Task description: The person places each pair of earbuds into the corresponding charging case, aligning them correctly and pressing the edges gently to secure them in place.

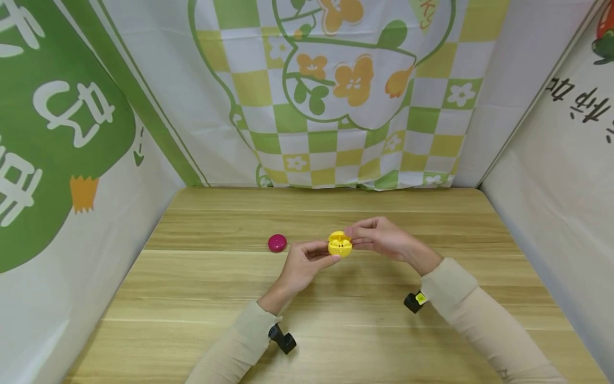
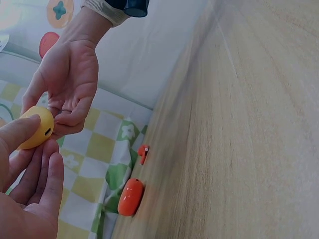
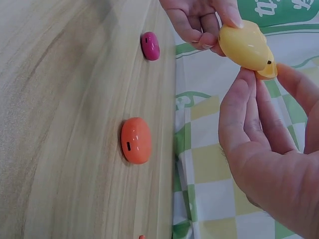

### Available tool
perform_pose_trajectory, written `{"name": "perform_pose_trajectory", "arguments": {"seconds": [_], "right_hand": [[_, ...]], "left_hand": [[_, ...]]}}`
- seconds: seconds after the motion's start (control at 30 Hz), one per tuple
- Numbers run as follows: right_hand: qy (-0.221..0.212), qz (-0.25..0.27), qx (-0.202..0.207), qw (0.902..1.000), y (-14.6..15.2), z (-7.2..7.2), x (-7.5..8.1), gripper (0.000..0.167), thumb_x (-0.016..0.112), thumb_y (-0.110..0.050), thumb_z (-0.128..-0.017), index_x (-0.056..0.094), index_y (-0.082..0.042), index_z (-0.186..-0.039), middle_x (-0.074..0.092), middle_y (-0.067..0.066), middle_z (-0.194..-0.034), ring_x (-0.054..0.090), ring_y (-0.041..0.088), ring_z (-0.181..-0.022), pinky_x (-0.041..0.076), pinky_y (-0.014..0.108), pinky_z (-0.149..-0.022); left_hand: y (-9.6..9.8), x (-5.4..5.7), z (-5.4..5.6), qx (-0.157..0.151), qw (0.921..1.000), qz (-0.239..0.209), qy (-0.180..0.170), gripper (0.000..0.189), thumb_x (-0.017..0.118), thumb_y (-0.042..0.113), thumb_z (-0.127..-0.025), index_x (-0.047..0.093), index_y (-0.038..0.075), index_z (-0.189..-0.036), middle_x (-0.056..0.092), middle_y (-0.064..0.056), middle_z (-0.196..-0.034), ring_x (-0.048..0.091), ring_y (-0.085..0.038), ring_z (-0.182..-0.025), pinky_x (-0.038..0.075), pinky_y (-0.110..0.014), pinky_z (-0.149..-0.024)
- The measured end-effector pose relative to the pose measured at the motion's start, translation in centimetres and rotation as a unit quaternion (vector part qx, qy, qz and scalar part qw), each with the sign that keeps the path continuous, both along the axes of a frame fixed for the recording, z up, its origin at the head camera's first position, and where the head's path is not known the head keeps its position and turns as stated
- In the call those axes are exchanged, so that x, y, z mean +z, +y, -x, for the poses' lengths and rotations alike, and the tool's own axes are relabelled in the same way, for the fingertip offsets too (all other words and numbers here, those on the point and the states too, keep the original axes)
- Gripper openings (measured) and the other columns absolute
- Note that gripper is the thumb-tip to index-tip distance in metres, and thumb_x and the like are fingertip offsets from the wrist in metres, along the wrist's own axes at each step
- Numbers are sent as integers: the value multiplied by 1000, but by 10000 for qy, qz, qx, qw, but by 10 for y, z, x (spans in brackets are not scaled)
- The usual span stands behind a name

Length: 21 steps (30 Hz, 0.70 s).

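Observation:
A yellow earbud case (image 1: 340,247) is held up over the table with its lid raised, and yellow earbuds show inside it in the head view. My left hand (image 1: 303,262) grips the case body between thumb and fingers. From the other side my right hand (image 1: 384,238) pinches the lid, with the thumb on the lid edge and fingertips against the case in the right wrist view. A charging port shows on the case (image 2: 41,128) in the left wrist view.
A magenta earbud case (image 1: 277,243) lies on the wooden table (image 1: 216,298), left of my hands. An orange earbud case (image 3: 136,140) and a loose orange earbud (image 2: 143,153) also lie there, hidden in the head view. Printed curtains (image 1: 331,154) hang around the table.

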State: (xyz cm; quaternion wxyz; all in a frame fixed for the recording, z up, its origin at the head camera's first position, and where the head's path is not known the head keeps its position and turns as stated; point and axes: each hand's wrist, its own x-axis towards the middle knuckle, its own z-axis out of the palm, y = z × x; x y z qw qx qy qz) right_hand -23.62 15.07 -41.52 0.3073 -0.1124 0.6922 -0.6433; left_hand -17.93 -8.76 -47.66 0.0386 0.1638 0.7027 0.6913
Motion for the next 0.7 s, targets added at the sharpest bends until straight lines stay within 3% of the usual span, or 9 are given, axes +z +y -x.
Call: {"name": "perform_pose_trajectory", "arguments": {"seconds": [0.37,0.7], "right_hand": [[70,31,-172,9998,-2,-2,8,41,70,-7,-101,62,13,-136,76,11,-124,75,16,-108,60,34,-105],[765,-596,-286,9949,-3,-6,8,34,82,-17,-94,76,-2,-123,79,10,-120,75,20,-107,59,41,-106]], "left_hand": [[-1,0,0,25,10000,-38,-12,31,80,9,-94,76,-2,-123,76,-21,-124,77,-21,-108,64,-28,-93],[-1,3,-1,87,9999,-75,-59,33,81,7,-93,75,-3,-124,76,-22,-124,78,-21,-108,64,-28,-92]]}}
